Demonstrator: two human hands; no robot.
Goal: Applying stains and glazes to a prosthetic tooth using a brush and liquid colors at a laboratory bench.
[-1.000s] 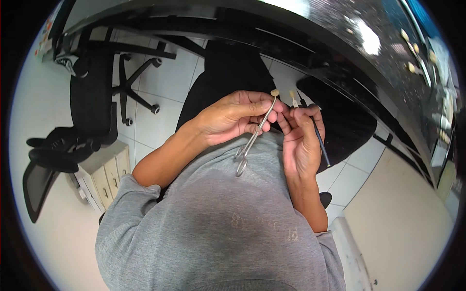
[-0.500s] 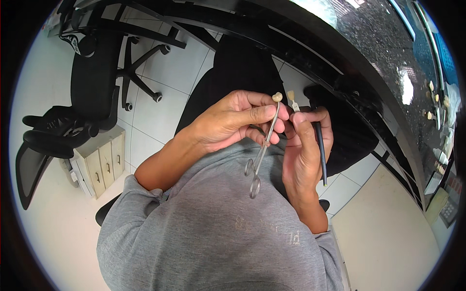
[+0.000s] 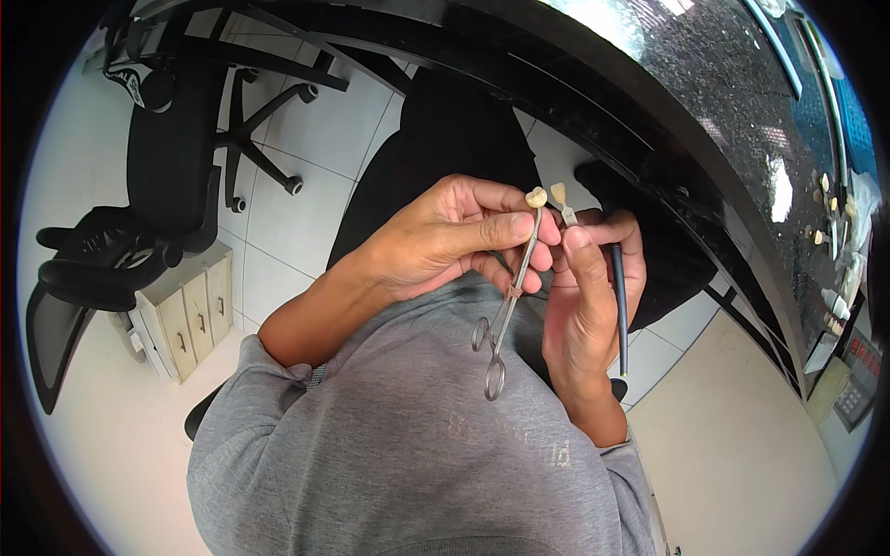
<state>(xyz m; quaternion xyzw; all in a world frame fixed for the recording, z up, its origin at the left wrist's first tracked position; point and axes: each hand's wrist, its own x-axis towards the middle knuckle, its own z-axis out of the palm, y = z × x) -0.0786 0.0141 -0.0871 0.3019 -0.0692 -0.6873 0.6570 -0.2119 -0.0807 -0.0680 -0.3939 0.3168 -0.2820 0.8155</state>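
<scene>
My left hand (image 3: 445,236) is closed on slim metal locking forceps (image 3: 505,326), thumb on one side and fingers on the other. The ring handles hang down toward my grey shirt. A cream tooth crown (image 3: 536,197) sits at the forceps' upper tip. Just right of it stands a tooth-coloured shade tab (image 3: 559,194) on a pale stem, pinched by my right hand (image 3: 584,292). That hand also carries a thin dark-handled tool (image 3: 620,315), pointing down along its outer side; its working end is hidden. Crown and tab are close together, with a small gap.
A glossy dark speckled worktop (image 3: 723,102) curves along the upper right, above my legs. Several small tooth pieces (image 3: 824,183) and tools lie on its far right. A black office chair (image 3: 171,157) and a pale drawer cabinet (image 3: 190,315) stand at left.
Both hands have shifted slightly to the right and down in the picture. The crown has turned and shows more of its top. The surroundings have slid a little left.
</scene>
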